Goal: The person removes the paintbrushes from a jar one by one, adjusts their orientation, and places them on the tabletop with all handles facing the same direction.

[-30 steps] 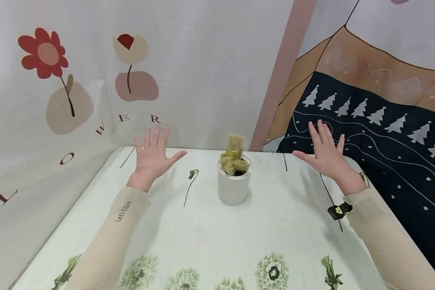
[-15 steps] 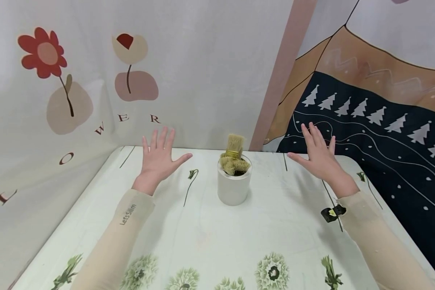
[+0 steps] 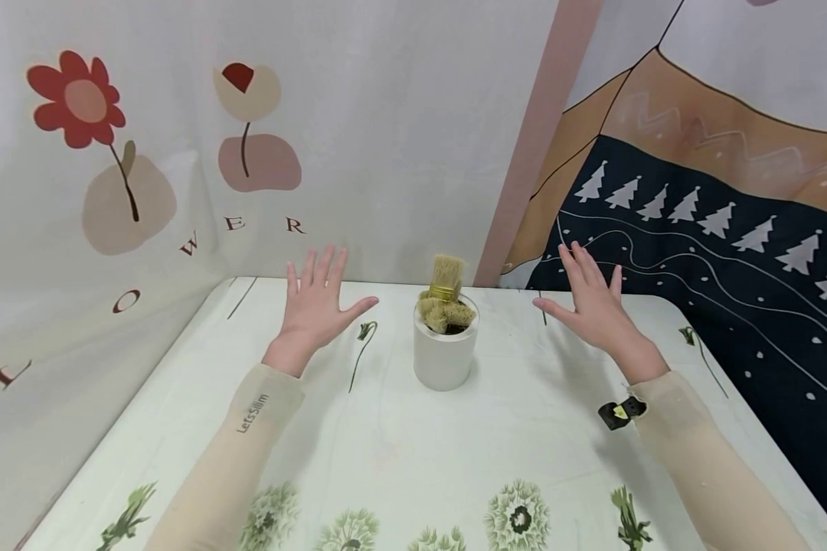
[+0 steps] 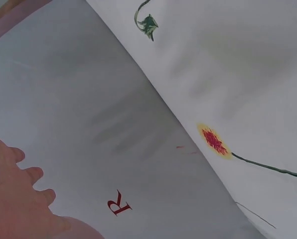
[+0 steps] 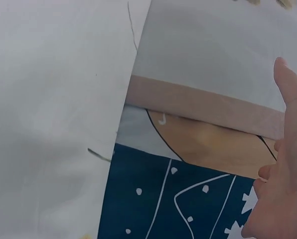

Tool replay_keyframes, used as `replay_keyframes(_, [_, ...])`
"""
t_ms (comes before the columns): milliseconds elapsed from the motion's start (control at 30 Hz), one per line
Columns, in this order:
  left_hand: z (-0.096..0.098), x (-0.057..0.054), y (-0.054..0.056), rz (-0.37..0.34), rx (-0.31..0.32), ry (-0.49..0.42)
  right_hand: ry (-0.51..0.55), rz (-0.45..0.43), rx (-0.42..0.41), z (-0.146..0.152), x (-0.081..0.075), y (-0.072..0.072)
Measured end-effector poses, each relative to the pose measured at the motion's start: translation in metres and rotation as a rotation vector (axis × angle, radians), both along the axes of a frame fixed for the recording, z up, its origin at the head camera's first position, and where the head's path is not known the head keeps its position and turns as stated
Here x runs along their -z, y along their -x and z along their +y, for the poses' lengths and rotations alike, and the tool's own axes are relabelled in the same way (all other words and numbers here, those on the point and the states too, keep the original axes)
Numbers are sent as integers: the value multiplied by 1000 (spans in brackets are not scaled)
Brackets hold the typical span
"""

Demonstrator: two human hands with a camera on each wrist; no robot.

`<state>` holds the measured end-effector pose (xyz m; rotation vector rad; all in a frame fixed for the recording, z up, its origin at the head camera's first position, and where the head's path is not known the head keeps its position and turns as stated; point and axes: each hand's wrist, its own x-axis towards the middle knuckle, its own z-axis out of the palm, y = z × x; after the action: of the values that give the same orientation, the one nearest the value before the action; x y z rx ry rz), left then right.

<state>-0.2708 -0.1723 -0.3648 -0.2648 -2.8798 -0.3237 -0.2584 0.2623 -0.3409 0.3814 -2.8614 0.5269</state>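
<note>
My left hand (image 3: 313,310) hovers over the left back part of the table, fingers spread and straight, holding nothing. On the other side my right hand (image 3: 596,314) is likewise spread in the air, with nothing in it. Between them, apart from both, stands a white cylindrical pot (image 3: 444,363). A brush (image 3: 446,277) with pale bristles and a gold band sticks up out of it, bristles upward; its handle is hidden. Beside the brush, a tan spongy clump (image 3: 444,312) fills part of the pot's mouth. In the wrist views only parts of each hand show.
The table (image 3: 386,451) has a white cloth printed with green flowers and stems. Behind it hangs a pale curtain (image 3: 386,138) with flower prints and letters, and at right a dark blue cloth (image 3: 717,252) with tree prints. A small black device (image 3: 622,413) sits at the right wrist.
Both hands have moved inward toward the pot, the left one to the right and the right one to the left, fingers still spread. The pot and brush have not moved.
</note>
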Motion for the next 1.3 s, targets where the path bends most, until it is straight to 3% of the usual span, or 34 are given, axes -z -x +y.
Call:
replay_keyframes(467, [17, 4, -6, -9, 46, -12, 94, -45, -34, -21, 8, -1])
replay_keyframes(900, [37, 6, -15, 22, 195, -102, 209, -116, -81, -45, 8, -10])
replay_keyframes(1300, [62, 10, -16, 1, 296, -189, 272, -71, -172, -63, 10, -20])
